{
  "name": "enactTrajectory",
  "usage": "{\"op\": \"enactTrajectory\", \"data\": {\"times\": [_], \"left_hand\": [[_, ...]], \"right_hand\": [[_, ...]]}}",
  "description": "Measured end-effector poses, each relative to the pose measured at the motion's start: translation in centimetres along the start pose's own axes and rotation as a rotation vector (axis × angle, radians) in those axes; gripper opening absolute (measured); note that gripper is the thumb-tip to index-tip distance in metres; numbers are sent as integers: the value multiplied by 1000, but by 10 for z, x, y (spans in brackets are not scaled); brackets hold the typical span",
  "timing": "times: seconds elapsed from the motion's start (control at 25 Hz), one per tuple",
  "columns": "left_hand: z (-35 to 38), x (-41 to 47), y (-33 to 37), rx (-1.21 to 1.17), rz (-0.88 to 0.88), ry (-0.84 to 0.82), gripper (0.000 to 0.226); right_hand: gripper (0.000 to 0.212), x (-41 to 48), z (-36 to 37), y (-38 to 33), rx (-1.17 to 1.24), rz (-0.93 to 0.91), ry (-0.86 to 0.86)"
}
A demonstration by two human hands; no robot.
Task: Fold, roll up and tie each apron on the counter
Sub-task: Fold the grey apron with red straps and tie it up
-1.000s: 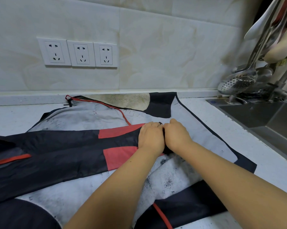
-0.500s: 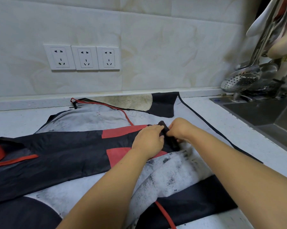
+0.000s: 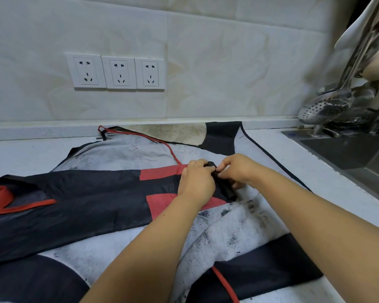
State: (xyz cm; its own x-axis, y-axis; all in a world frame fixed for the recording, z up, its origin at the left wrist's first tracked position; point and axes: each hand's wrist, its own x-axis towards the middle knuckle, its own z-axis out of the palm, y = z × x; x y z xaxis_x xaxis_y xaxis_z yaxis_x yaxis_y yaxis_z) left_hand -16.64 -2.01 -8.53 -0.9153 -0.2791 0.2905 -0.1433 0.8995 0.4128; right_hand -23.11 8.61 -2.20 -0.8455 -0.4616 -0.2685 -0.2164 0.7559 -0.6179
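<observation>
Left hand (image 3: 197, 184) and right hand (image 3: 238, 171) pinch one apron (image 3: 85, 204), end seemingly rolled.

Three sockets (image 3: 87, 72) (image 3: 119, 73) (image 3: 150, 73), two hands (image 3: 197, 184) (image 3: 238, 171)

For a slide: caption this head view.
Left hand and right hand roll the navy-and-red fabric apron on a white counter.

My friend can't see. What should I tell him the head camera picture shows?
The left hand and right hand grip the rolled-up end of a black-and-red apron on a white counter. A stained grey apron lies underneath, with three wall sockets behind and a sink at right.
</observation>
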Motion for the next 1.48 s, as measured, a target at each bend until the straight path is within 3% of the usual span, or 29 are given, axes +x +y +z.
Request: {"op": "enactTrajectory", "data": {"times": [0.12, 0.24, 0.32, 0.48, 0.6, 0.76, 0.88, 1.0, 1.08, 1.24, 1.36, 1.48], "left_hand": [[-2, 1, -2, -39, -15, -30, 39], [-17, 2, -6, -63, 25, -152, 38], [-34, -3, -9, -39, 25, -218, 37], [-61, -18, -26, 191, -94, -173, 34], [-63, -27, -37, 76, -168, -177, 27], [-46, -27, -37, 127, -200, -23, 25], [-36, -26, -37, 216, -178, 57, 26], [-32, -26, -39, 218, -155, 96, 25], [-32, -26, -40, 203, -153, 103, 24], [-34, -29, -40, 144, -158, 111, 24], [-37, -30, -42, 73, -184, 115, 20], [-39, -32, -43, 26, -188, 95, 20]], "right_hand": [[14, 6, 5, 5, 97, 78, -16], [9, 13, 10, -3, -101, 59, 22], [21, 12, 11, -9, -302, -14, 66], [15, 1, 16, -17, -454, -148, 100], [19, -2, 21, -20, -534, -203, 129], [25, -7, 39, -22, -745, -318, 218], [23, -5, 29, -23, -570, -285, 135], [7, -2, 14, -19, -34, -69, -19], [12, -3, 18, -21, 63, 23, -21], [30, 6, 31, -32, -350, -32, 88], [10, -1, 44, -39, -604, -213, 222], [26, -15, 67, -41, -833, -356, 341]]}}
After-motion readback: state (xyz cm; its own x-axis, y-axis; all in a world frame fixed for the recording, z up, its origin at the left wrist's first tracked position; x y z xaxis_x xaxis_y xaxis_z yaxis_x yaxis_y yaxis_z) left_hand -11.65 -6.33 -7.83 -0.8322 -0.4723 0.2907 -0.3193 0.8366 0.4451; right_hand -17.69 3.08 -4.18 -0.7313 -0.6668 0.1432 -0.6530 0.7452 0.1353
